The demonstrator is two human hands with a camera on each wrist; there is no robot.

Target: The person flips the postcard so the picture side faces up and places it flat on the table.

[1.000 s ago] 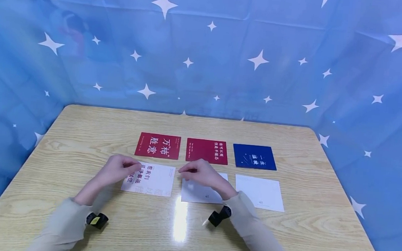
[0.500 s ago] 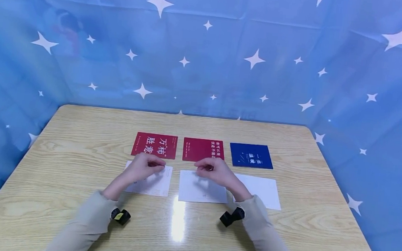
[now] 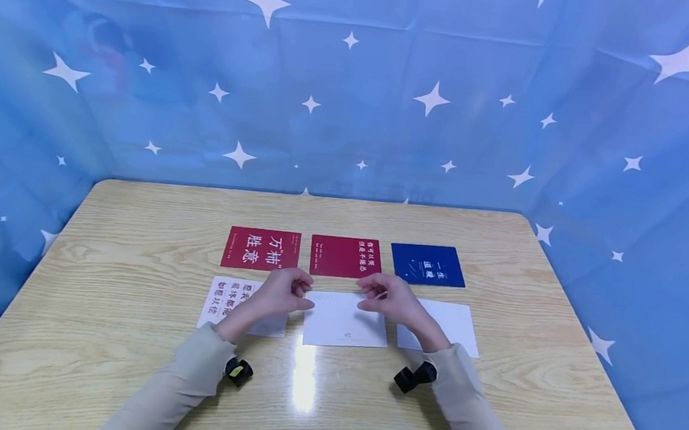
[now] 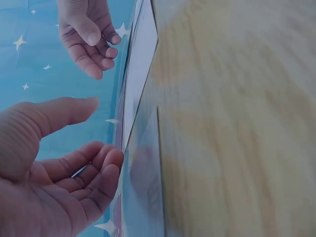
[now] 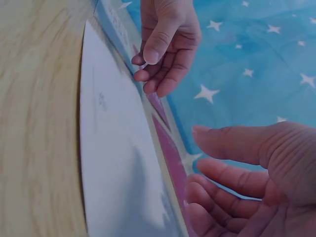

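Note:
My left hand (image 3: 282, 293) hovers over the right part of a white card printed with dark characters (image 3: 217, 299), its tips at the left edge of a plain white card (image 3: 344, 324). Over that plain card's upper right corner is my right hand (image 3: 393, 301). In the left wrist view the left thumb stands apart from loosely bent fingers (image 4: 106, 168), with nothing between them. The right wrist view likewise has a gap between the thumb and relaxed fingers (image 5: 222, 197) of the right hand. A second plain white card (image 3: 452, 323) lies partly behind the right wrist.
Behind the white cards lie a red card with large characters (image 3: 255, 248), another red card (image 3: 341, 256) and a blue card (image 3: 429, 265). All rest on a wooden table (image 3: 134, 224). A blue curtain with white stars (image 3: 352, 127) surrounds its back and sides.
The left hand has moved right, from the left side of the printed card to its right side. My right hand has also shifted right across the plain card. The cards lie as before.

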